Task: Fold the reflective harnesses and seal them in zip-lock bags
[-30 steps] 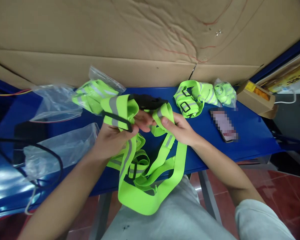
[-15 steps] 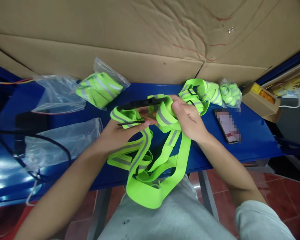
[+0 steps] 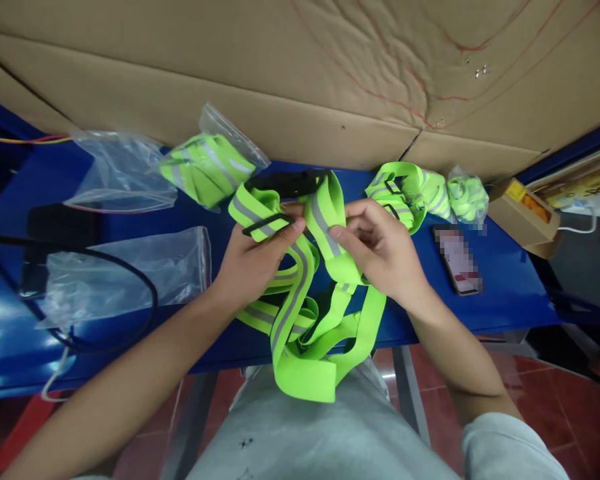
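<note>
a neon-green strap [image 3: 305, 380], grey-striped, with a black buckle [image 3: 291, 183], hangs in loose loops, pinched by left fingers [image 3: 289, 235] and right fingers [image 3: 351, 245].

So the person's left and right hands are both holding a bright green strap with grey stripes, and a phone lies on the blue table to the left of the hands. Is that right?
Not quite: the phone lies to the right of the hands, as the head view shows. It is on the blue table, and the left hand and right hand both hold the green strap.
</note>
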Action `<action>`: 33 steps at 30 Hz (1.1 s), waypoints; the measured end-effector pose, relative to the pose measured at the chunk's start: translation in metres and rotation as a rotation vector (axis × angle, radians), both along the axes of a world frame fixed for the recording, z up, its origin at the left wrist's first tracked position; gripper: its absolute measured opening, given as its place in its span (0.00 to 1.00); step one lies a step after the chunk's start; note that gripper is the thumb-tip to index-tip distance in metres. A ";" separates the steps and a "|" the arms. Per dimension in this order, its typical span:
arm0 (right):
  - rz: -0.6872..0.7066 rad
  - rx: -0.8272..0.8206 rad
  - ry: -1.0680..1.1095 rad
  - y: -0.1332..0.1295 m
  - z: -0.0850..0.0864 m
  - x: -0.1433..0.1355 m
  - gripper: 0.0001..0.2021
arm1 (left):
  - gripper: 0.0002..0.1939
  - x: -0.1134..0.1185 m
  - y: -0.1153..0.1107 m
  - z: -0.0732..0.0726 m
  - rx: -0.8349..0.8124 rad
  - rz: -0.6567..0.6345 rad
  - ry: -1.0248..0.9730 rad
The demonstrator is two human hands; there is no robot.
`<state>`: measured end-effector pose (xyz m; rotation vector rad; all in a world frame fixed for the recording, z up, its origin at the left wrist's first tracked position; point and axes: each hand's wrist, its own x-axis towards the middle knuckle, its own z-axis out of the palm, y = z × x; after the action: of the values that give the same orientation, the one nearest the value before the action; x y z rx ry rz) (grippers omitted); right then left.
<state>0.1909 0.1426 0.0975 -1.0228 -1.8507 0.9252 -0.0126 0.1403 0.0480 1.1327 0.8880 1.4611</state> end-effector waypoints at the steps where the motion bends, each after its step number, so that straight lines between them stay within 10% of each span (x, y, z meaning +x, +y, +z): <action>1: -0.018 0.023 -0.030 0.003 -0.005 -0.001 0.13 | 0.11 0.001 -0.001 -0.001 -0.016 -0.002 -0.009; 5: -0.097 0.229 -0.162 0.014 -0.016 0.000 0.26 | 0.12 0.004 -0.006 -0.002 -0.036 -0.025 -0.034; 10: -0.002 0.268 -0.174 0.012 -0.021 0.000 0.07 | 0.23 0.005 -0.006 0.000 -0.098 0.071 -0.037; 17: -0.008 0.480 -0.285 0.007 -0.022 0.004 0.08 | 0.35 -0.001 -0.003 0.013 -0.141 -0.012 0.095; 33: 0.072 0.008 -0.039 0.005 -0.029 0.003 0.16 | 0.17 0.004 -0.009 0.028 -0.176 -0.244 0.150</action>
<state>0.1934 0.1473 0.0682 -0.9820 -1.9330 0.9452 -0.0083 0.1313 0.0760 1.1839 0.9274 1.0894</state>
